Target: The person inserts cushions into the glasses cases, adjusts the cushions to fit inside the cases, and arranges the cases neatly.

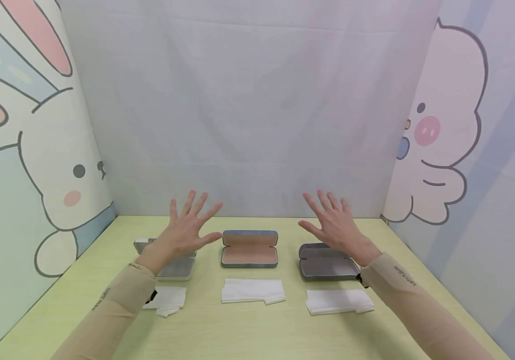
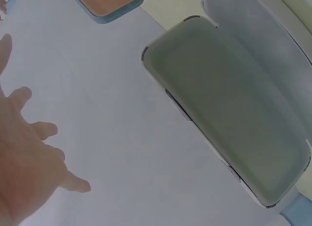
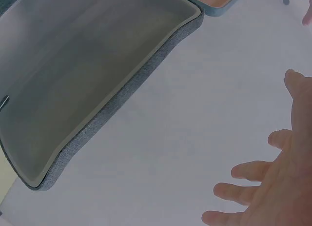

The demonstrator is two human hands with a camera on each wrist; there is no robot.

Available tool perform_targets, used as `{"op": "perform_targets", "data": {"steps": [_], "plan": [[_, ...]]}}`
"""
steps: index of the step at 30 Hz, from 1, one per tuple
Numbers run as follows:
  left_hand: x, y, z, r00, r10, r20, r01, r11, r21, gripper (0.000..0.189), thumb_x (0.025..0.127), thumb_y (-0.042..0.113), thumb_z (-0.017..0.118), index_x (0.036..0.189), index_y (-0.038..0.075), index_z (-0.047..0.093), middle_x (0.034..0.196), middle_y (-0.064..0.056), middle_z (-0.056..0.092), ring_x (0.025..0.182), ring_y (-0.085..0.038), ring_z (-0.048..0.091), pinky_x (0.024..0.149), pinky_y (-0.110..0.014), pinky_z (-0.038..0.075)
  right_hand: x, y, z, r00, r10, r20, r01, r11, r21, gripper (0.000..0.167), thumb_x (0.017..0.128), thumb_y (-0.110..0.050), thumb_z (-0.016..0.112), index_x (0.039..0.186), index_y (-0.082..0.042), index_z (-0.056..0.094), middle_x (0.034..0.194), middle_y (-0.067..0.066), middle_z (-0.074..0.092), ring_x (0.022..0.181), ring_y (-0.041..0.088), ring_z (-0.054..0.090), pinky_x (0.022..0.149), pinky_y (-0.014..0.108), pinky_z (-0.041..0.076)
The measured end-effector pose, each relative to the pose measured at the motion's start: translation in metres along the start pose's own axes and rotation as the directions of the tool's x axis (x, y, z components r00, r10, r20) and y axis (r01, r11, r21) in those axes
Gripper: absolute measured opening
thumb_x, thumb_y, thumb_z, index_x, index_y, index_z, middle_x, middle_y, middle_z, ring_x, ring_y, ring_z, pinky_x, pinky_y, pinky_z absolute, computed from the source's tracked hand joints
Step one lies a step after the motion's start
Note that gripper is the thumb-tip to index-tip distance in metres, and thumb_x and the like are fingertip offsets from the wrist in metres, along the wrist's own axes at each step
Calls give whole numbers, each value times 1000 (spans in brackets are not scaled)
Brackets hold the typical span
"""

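Both hands are raised with fingers spread, holding nothing. My left hand (image 1: pixel 183 232) hovers above an open white glasses case (image 1: pixel 178 270) with a grey lining, partly hidden by the hand and forearm. My right hand (image 1: pixel 336 227) is over an open dark grey glasses case (image 1: pixel 329 267), covering part of its lid. Between them stands a third open glasses case (image 1: pixel 249 256), blue-grey outside and pinkish inside. In front of the cases lie folded white cloths: a left cloth (image 1: pixel 169 298) partly behind the sleeve, a middle cloth (image 1: pixel 253 291) and a right cloth (image 1: pixel 338 301).
A pale wood-look table (image 1: pixel 221 330) carries everything. A plain light curtain (image 1: pixel 257 110) hangs along its back edge. Side panels with a cartoon rabbit (image 1: pixel 59 165) and a white cartoon figure (image 1: pixel 446 100) stand at left and right.
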State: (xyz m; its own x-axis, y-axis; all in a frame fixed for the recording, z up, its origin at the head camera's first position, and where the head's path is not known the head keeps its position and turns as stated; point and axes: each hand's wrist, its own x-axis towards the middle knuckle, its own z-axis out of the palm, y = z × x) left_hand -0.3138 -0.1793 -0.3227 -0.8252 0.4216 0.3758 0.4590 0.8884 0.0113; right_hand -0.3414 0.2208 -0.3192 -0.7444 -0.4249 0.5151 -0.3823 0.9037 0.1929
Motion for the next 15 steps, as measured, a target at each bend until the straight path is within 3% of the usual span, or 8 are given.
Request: {"op": "perform_targets", "data": {"steps": [15], "plan": [[-9,-27,-10,998,-58,-10,58,998,-26,78,89,65,51,154,36,17,163,-15,9,149,-44,-2,107,-79,-1,20,-28,-4,998,-53,17,51,994,97,76,93,-63,47,154,-26,22,151,22,37,134,42,43,107,58,38]]}}
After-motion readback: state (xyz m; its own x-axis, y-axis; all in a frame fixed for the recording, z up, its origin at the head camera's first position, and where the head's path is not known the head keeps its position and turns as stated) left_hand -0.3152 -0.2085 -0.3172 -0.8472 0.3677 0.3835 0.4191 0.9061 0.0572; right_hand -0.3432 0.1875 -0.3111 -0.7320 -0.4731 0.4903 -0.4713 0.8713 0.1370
